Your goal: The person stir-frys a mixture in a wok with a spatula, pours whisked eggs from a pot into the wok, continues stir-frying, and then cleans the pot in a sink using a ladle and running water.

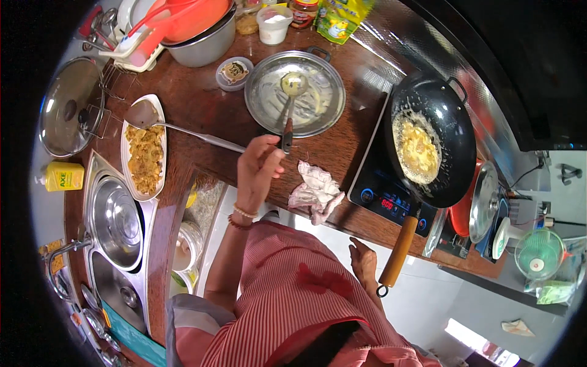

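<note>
My left hand (pixel 258 170) is closed at the dark handle end of a ladle (pixel 294 85), whose bowl rests in a round metal pan (pixel 254 109) coated with pale batter. A long-handled turner (pixel 205 137) runs under or into the same hand, which hides its end. The turner's head lies over a white oval dish (pixel 126 160) of browned fried food (pixel 145 160). Relaxed and empty, my right hand (pixel 364 264) hangs below the counter edge near the wok's wooden handle. Yellow food (pixel 419 150) bubbles in oil in the black wok (pixel 455 147).
The wok stands on a lit induction cooker (pixel 384 202); its wooden handle (pixel 400 251) juts past the counter edge. A crumpled cloth (pixel 316 191) lies between my hands. Sink basins (pixel 116 293) and a glass lid (pixel 67 110) are left. A small fan (pixel 539 254) stands right.
</note>
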The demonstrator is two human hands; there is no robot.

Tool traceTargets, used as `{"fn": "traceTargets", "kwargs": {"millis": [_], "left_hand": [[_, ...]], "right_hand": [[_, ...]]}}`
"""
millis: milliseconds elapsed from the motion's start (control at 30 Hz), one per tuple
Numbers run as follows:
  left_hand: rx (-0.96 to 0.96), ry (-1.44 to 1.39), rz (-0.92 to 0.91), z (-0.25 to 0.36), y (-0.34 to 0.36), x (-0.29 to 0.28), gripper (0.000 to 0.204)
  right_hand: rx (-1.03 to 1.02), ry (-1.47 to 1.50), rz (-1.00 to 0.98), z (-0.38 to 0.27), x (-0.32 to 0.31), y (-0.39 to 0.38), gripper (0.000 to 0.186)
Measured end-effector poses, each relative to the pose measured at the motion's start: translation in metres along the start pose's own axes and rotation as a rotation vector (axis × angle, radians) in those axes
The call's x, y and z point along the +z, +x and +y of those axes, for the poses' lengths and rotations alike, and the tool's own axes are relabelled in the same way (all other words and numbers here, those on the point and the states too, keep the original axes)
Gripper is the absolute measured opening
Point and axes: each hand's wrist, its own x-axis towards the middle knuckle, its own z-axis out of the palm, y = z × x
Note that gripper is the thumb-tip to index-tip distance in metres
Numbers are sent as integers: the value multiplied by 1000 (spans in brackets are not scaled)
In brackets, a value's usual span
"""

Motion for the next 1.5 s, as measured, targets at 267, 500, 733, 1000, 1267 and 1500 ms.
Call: {"fn": "traceTargets", "kwargs": {"millis": [267,500,733,1000,1267,1500], "left_hand": [[-33,-54,-152,-20,-1,-16,23],[143,296,-500,-35,-18,-14,20],[503,1170,-664,-82,-23,63,42],[325,916,-558,-97,-3,77,22],[-650,-1185,-675,-125,-20,164,30],[-644,-532,-219,-83,-57,241,51]], "right_hand": [[185,-39,-87,-9,9,-11,24],[250,54,-8,9,28,-27,23],[239,56,-27,-4,26,-18,22],[685,951,300,79,-17,-62,26],[387,1100,176,-42,-128,-30,87],[500,1083,68,-86,-118,-7,72]]}}
